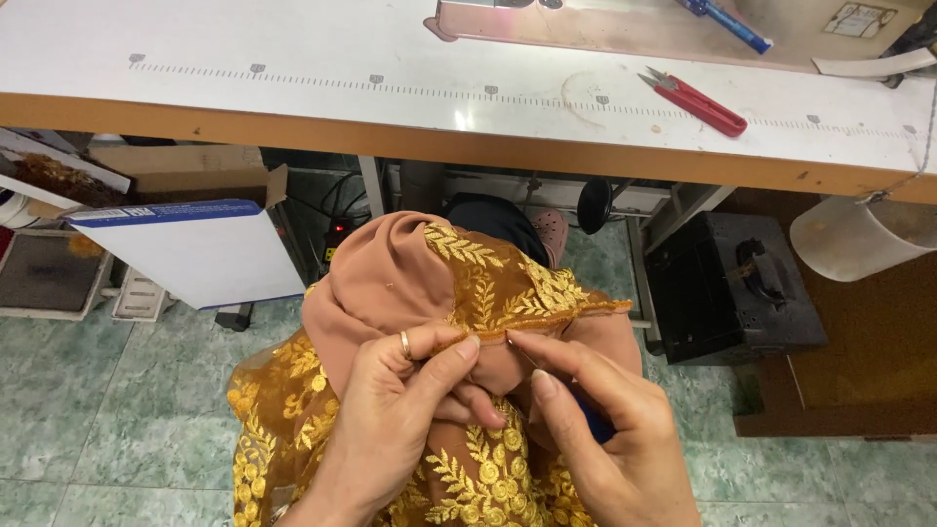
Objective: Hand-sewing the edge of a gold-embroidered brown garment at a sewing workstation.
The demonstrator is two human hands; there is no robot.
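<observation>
The left hand [390, 410] pinches the lace edge [508, 293] over tan fabric [381, 283] on the lap; the right hand [605, 429] grips a blue-handled tool, its tip at the seam. Keeping the fold taut should help. Red snips [695, 101] lie on the bench [293, 88].

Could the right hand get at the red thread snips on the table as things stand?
Probably yes. The red thread snips lie in the open on the white table, with nothing on top of them or between them and the right hand. That hand is pinching the embroidered fabric and seems to hold a blue tool.
</observation>
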